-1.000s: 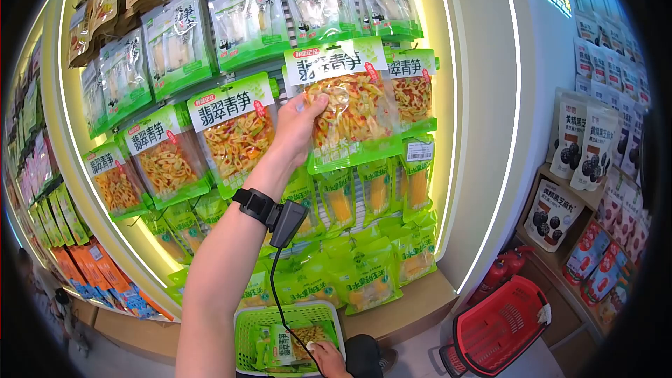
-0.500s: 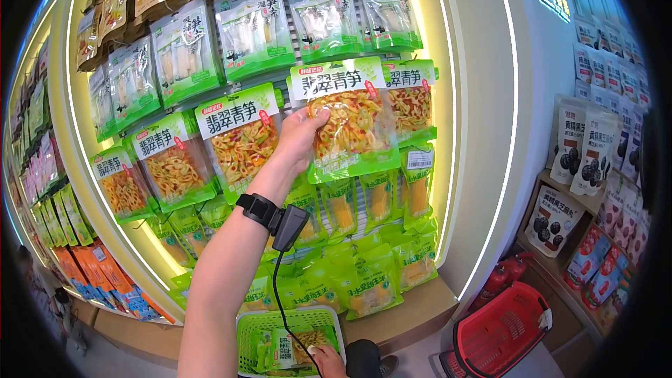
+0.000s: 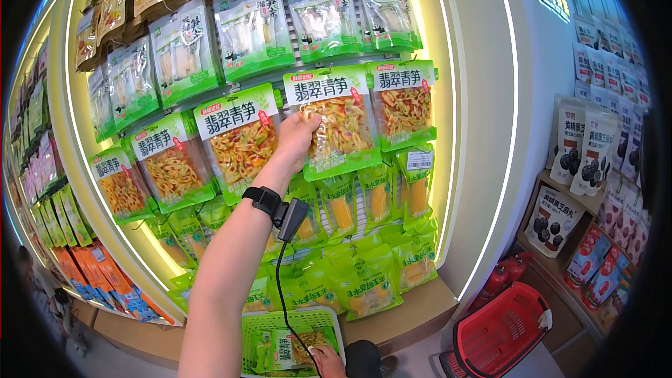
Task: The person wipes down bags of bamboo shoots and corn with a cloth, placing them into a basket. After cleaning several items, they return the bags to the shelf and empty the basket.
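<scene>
My left hand (image 3: pixel 299 138), with a black strap and sensor box (image 3: pixel 276 211) on its wrist, pinches the left edge of a green-and-white vegetable snack packet (image 3: pixel 332 122). The thumb lies on the front, and the other fingers are hidden behind. This packet hangs in line with similar packets (image 3: pixel 239 129) on the rack. Low in the view, my right hand (image 3: pixel 327 362) is closed at the end of another such packet (image 3: pixel 290 348), which lies in a light green basket (image 3: pixel 339 329). A black cable (image 3: pixel 282 287) runs down from the sensor box.
White-and-green pouches (image 3: pixel 253 31) hang above, and green bags (image 3: pixel 364 276) fill the rows below. A lit pillar (image 3: pixel 483 98) borders the rack on the right. A red shopping basket (image 3: pixel 500 329) stands on the floor near shelves of white pouches (image 3: pixel 584 147).
My left hand has moved the packet slightly left and back towards the rack. More of the packet to its right now shows. My right hand stays at the basket.
</scene>
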`<state>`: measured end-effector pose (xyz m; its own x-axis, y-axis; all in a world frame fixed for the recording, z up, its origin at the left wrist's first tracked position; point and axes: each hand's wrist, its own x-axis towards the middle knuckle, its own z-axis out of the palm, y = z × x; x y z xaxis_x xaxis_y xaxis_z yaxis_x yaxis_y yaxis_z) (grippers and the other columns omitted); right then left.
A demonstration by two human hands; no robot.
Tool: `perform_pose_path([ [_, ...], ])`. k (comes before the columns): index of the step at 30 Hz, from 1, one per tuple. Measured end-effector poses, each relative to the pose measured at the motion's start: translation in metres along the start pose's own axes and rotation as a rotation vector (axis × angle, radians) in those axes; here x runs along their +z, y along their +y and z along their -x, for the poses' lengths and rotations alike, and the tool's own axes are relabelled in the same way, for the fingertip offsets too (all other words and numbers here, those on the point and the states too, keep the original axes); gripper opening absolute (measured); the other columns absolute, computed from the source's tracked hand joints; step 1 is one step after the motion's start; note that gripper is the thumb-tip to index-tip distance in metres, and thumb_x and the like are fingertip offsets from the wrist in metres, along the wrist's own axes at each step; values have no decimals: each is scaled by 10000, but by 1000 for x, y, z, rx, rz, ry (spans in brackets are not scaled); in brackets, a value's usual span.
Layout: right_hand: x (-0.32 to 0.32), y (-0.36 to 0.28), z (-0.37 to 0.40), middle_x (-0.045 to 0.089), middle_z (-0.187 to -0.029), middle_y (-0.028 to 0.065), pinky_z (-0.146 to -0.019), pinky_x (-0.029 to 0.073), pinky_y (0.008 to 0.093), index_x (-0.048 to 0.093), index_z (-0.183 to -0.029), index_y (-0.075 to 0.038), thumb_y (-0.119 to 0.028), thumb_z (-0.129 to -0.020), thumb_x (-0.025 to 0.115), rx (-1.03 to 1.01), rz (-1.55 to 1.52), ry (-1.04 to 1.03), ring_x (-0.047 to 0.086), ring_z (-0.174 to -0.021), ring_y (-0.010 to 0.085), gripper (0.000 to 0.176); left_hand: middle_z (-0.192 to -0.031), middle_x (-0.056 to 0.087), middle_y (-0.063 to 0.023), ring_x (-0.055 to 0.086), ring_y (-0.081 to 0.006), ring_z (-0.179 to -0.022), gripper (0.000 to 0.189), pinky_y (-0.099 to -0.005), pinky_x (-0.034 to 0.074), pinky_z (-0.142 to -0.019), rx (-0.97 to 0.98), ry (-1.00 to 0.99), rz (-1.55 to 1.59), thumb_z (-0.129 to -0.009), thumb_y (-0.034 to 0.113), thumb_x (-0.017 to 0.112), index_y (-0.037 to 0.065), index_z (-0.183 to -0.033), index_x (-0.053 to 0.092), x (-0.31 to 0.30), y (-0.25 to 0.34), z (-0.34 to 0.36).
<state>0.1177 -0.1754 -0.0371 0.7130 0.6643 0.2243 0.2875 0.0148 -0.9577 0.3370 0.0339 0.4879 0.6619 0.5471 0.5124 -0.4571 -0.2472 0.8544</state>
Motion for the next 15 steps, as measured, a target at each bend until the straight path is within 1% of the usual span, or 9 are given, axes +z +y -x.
perform_pose_path([
  [3,1,2,1,676,-1140,247,-911,497,457,659,-1192,-4,-246,-1024,576,2,25,-10,625,-1065,429,306,-1128,719,-124,685,-181,-945,222,-342,545,-827,-8,-23,-12,-1011,100,634,-18,-1199,633,4,-1,-3],
  [6,0,1,2,675,-1143,249,-908,496,454,652,-1205,-5,-235,-1018,584,30,9,-49,620,-1062,432,304,-1127,718,-122,685,-186,-944,239,-347,544,-832,8,19,-40,-1009,126,644,-26,-1193,631,7,0,1],
  [8,3,8,0,676,-1116,247,-890,502,446,647,-1208,-3,-195,-1013,588,-92,76,-8,626,-1019,427,280,-1115,723,-134,692,-209,-947,298,-356,543,-848,4,103,-173,-994,176,670,-34,-1200,621,8,0,6],
  [9,6,14,1,676,-1116,247,-890,502,446,647,-1208,-3,-195,-1013,588,-88,77,-10,626,-1019,427,280,-1115,723,-134,692,-209,-947,298,-356,543,-848,0,105,-172,-994,176,670,-34,-1200,621,4,-6,6],
  [11,14,27,4,684,-1103,222,-864,515,411,647,-1205,-5,-137,-1005,580,18,-21,-15,657,-982,371,250,-1070,727,-162,701,-233,-919,365,-366,546,-840,64,225,-572,-960,220,709,-47,-1188,611,-9,-19,8],
  [12,15,30,4,684,-1103,222,-864,515,411,647,-1205,-5,-137,-1005,580,27,-21,-20,657,-982,371,250,-1070,727,-162,701,-233,-919,365,-366,546,-840,54,227,-574,-960,220,709,-47,-1188,611,-18,-21,16],
  [14,16,32,-2,696,-1096,188,-832,536,377,650,-1218,-7,-80,-989,577,263,-265,-119,683,-958,292,251,-1049,722,-145,695,-227,-931,408,-384,552,-809,218,157,-914,-944,264,722,-34,-1201,612,-37,-22,36],
  [15,13,27,-5,696,-1096,188,-832,536,377,650,-1218,-7,-80,-989,577,271,-267,-121,683,-958,292,251,-1049,722,-145,695,-227,-931,408,-384,552,-809,210,155,-916,-944,264,722,-34,-1201,612,-45,-24,47],
])
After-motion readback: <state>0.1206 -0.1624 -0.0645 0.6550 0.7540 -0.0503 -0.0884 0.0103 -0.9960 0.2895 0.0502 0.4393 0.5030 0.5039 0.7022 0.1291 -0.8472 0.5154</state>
